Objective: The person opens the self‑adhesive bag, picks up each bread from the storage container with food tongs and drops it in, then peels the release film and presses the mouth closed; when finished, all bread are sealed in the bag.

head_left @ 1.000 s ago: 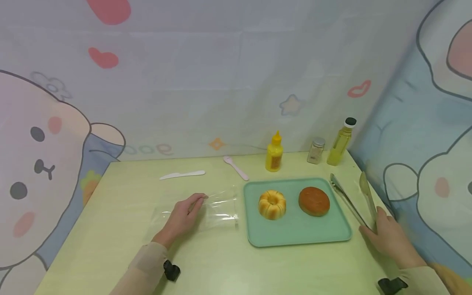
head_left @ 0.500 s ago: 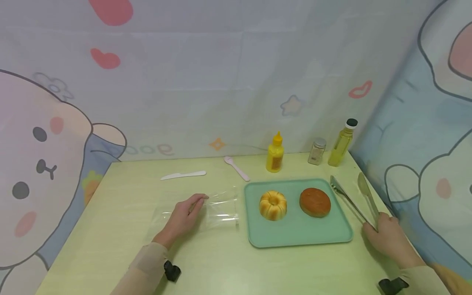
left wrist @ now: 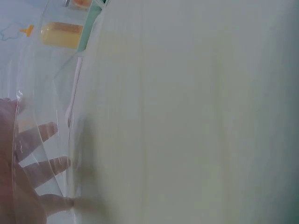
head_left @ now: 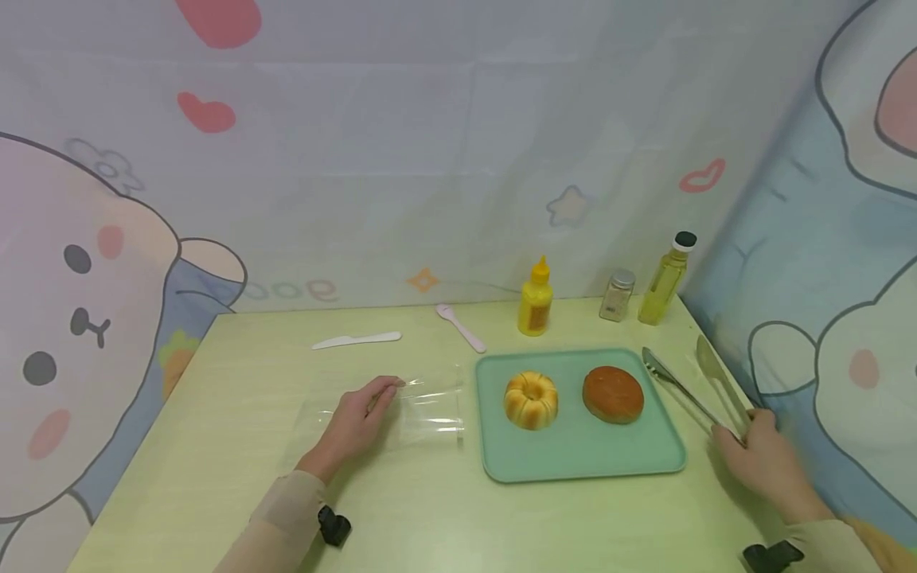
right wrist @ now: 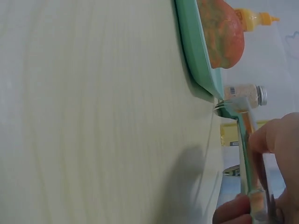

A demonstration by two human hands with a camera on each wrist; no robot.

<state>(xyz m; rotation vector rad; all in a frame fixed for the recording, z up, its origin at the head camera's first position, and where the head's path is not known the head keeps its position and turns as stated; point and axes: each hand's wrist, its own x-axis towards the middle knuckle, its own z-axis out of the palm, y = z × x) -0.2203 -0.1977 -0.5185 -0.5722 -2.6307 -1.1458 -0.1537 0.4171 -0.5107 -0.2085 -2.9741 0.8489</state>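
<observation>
My left hand [head_left: 358,422] holds a clear plastic bag [head_left: 433,414] on the left half of the table, its fingertips at the bag's upper edge. In the left wrist view the fingers [left wrist: 44,172] of that hand show through the film, pointing down toward the table. On the right, my right hand [head_left: 762,461] grips a pair of metal tongs [head_left: 688,398] near the table edge. Their arms spread apart, with the left tip close by the tray's corner. In the right wrist view the tongs [right wrist: 247,149] lie between thumb and fingers.
A green tray [head_left: 580,454] bears a ring-shaped bun [head_left: 531,400] and a round brown bun [head_left: 612,394]. Behind it stand a yellow squeeze bottle [head_left: 535,298], a spice jar [head_left: 617,296] and an oil bottle [head_left: 666,280]. A white knife [head_left: 357,341] and pink fork [head_left: 461,329] lie left.
My right hand has shifted slightly right along with the tongs, whose arms now slant a little more to the left and stand slightly closer. The left hand and bag stay put.
</observation>
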